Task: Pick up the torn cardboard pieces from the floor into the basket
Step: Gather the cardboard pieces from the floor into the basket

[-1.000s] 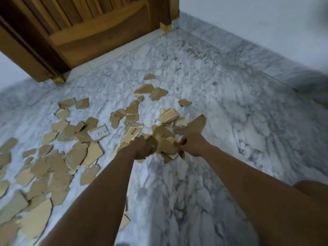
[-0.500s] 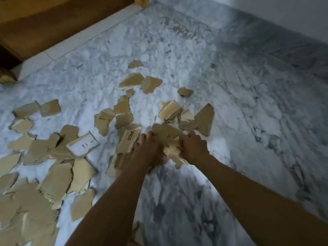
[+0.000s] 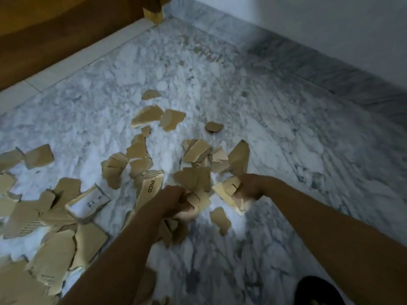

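Note:
Several torn brown cardboard pieces lie scattered over the marble floor, thickest at the left. My left hand grips a bunch of pieces at the centre, with more hanging below it. My right hand grips a pale piece just to the right. One small piece sits between and below the hands. A strip printed "PICO" lies beside my left hand. No basket can be made out for certain.
A wooden door with a pale threshold runs along the top left. A white wall and grey marble skirting close the right. A dark rounded object sits at the bottom right edge.
Both hands have drawn apart and lifted slightly, each holding cardboard taken from the central heap. One small piece now lies below them. The camera has tilted up a little.

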Tool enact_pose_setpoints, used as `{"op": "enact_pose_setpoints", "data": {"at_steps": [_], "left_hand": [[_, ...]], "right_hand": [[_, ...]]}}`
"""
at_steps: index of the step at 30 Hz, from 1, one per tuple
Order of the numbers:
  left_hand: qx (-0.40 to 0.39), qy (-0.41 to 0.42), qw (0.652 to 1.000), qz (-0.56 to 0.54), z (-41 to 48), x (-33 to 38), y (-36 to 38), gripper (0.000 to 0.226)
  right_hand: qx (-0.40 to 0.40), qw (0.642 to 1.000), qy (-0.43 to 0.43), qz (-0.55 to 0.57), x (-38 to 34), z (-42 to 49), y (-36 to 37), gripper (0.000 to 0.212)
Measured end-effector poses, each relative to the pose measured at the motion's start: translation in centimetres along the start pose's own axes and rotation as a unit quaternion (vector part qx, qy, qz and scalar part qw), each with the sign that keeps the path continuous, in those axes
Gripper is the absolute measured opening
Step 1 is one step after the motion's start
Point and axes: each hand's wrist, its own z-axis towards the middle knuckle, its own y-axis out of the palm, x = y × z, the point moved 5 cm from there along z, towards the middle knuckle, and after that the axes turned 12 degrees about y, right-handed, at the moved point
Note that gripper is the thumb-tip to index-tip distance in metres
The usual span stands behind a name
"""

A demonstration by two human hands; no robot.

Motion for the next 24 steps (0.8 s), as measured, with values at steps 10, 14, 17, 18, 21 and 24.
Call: {"op": "enact_pose_setpoints", "data": {"at_steps": [10,14,17,18,21,24], "left_hand": [[0.055,0.022,0.998,0.019,4.2,1.2,-5.0,0.055],[0.045,-0.034,0.994,0.092,6.2,1.0,-1.9,0.043],[0.055,-0.061,0.985,0.154,6.1,1.8,-0.6,0.049],[0.056,-0.065,0.985,0.147,6.1,1.9,-0.6,0.06],[0.067,-0.072,0.993,0.072,5.9,1.9,-0.9,0.078],[0.119,-0.081,0.99,-0.012,5.6,1.9,-1.3,0.08]], "right_hand": [[0.188,0.92,-0.063,-0.338,-2.3,4.8,-10.6,0.055],[0.222,0.902,-0.099,-0.357,-1.7,6.9,-10.1,0.054],[0.242,0.916,-0.107,-0.302,0.4,7.0,-10.3,0.058],[0.237,0.931,-0.098,-0.261,1.2,7.0,-10.3,0.062],[0.18,0.967,-0.076,-0.165,3.2,7.3,-9.4,0.059],[0.147,0.979,-0.057,-0.129,4.4,6.8,-8.4,0.052]]}}
